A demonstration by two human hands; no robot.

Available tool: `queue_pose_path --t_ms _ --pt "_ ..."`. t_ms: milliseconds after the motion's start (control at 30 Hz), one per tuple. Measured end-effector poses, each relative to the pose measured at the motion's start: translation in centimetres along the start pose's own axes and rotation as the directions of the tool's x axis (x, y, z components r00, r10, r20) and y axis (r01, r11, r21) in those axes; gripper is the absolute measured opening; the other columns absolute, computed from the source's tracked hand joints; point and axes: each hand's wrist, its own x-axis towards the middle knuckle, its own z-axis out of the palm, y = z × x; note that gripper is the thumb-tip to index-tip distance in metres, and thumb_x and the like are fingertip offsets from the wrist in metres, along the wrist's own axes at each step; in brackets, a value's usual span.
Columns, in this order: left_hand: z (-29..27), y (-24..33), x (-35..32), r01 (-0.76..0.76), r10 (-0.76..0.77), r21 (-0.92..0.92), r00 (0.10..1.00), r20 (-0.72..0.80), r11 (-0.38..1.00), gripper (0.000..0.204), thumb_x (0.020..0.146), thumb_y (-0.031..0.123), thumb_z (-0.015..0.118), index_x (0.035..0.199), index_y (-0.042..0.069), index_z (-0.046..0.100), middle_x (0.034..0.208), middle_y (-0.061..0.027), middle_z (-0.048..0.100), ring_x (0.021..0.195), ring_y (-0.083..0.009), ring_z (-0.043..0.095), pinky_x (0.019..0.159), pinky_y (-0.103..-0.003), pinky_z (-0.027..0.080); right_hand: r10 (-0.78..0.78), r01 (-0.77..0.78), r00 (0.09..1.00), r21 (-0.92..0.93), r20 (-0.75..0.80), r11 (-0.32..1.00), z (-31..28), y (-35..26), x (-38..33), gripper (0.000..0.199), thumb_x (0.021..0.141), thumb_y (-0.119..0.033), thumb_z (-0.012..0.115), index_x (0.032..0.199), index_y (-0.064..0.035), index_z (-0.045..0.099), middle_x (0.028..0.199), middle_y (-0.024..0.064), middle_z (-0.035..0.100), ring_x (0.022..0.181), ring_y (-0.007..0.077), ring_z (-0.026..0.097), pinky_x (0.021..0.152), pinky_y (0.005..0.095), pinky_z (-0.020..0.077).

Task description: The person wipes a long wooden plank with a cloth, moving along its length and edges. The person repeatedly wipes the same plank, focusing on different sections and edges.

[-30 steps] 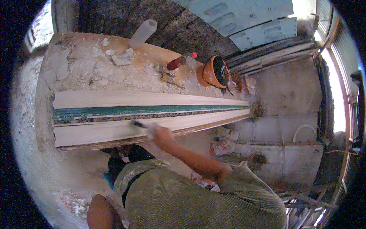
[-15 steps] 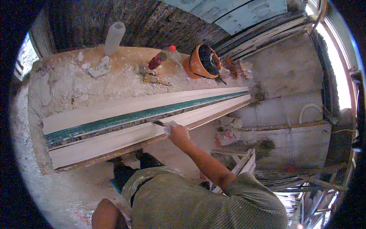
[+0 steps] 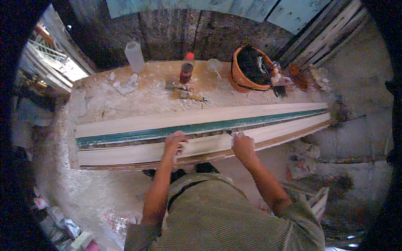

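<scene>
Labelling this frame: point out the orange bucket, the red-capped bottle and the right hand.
orange bucket [image 3: 237, 75]: head view, on its outer left wall.
red-capped bottle [image 3: 186, 70]: head view, on its dark body under the cap.
right hand [image 3: 243, 145]: head view, on the back of the hand, at the long white moulding.

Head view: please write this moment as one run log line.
left hand: on white moulding | right hand: holds small tool, on moulding | bench: bottle, orange bucket

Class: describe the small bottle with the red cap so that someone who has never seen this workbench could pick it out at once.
Find the dusty workbench behind the long white moulding. Just left of the orange bucket stands the bottle. Its dark contents and red cap set it apart from the taller, pale translucent bottle farther left.
</scene>
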Motion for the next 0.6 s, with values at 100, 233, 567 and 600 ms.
queue_pose_path --t_ms 100,233,567,600 --pt "4.0 -2.2 2.9 -0.025 0.035 0.058 0.984 -0.175 0.998 0.04 0.093 0.033 0.075 0.121 0.006 0.066 0.08 -0.0097 0.074 0.045 -0.0078 0.049 0.038 -0.024 0.034 -0.07 0.075 0.997 0.136 -0.043 0.988 -0.8 2.1 -0.4 0.024 0.094 -0.034 0.064 0.111 -0.0202 0.072 0.088 0.015 0.073 0.079 0.0345 0.073 0.07 0.0509 0.0566" --pt "6.0 -2.9 4.2 -0.136 0.147 0.06 0.949 -0.278 0.989 0.033 0.093 0.029 0.077 0.114 0.003 0.071 0.075 -0.0133 0.074 0.039 -0.0078 0.048 0.034 -0.025 0.031 -0.167 0.181 0.984 0.403 -0.069 0.897 -0.7 4.4 1.2 0.028 0.092 -0.033 0.067 0.117 -0.0216 0.073 0.094 0.0177 0.074 0.084 0.0383 0.072 0.076 0.0502 0.0572" --pt "5.8 -4.2 6.3 -0.175 0.196 0.1 0.945 -0.263 0.979 0.034 0.095 0.025 0.074 0.117 -0.001 0.069 0.074 -0.0137 0.073 0.038 -0.0077 0.044 0.035 -0.025 0.031 -0.34 0.278 0.94 0.623 -0.021 0.731 3.8 0.3 7.1 0.032 0.086 -0.035 0.072 0.113 -0.0178 0.076 0.098 0.0187 0.074 0.091 0.041 0.071 0.085 0.0504 0.056" --pt "5.7 -4.3 6.9 -0.186 0.208 0.109 0.944 -0.254 0.976 0.034 0.096 0.025 0.074 0.118 -0.001 0.069 0.075 -0.0139 0.073 0.038 -0.0076 0.044 0.035 -0.025 0.031 -0.357 0.311 0.933 0.617 -0.052 0.723 3.6 0.0 7.5 0.032 0.086 -0.035 0.072 0.113 -0.0178 0.076 0.098 0.0191 0.074 0.092 0.0406 0.071 0.085 0.0503 0.056"
